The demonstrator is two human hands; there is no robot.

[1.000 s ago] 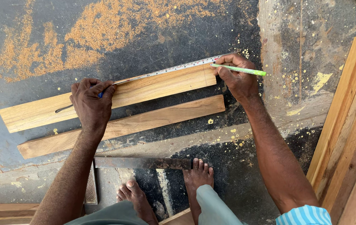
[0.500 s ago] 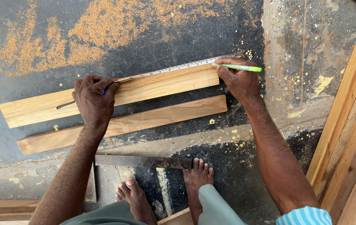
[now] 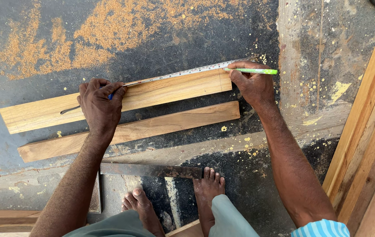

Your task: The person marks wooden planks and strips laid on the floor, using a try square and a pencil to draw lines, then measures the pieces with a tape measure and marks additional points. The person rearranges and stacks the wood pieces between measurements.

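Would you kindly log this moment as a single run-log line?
left hand: pressing tape measure on upper plank | right hand: holds green pencil at plank end | lower plank: untouched

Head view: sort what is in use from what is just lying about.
In use:
left hand
right hand
tape measure
green pencil
upper plank

Lying about:
lower plank
metal square
stacked boards
sawdust
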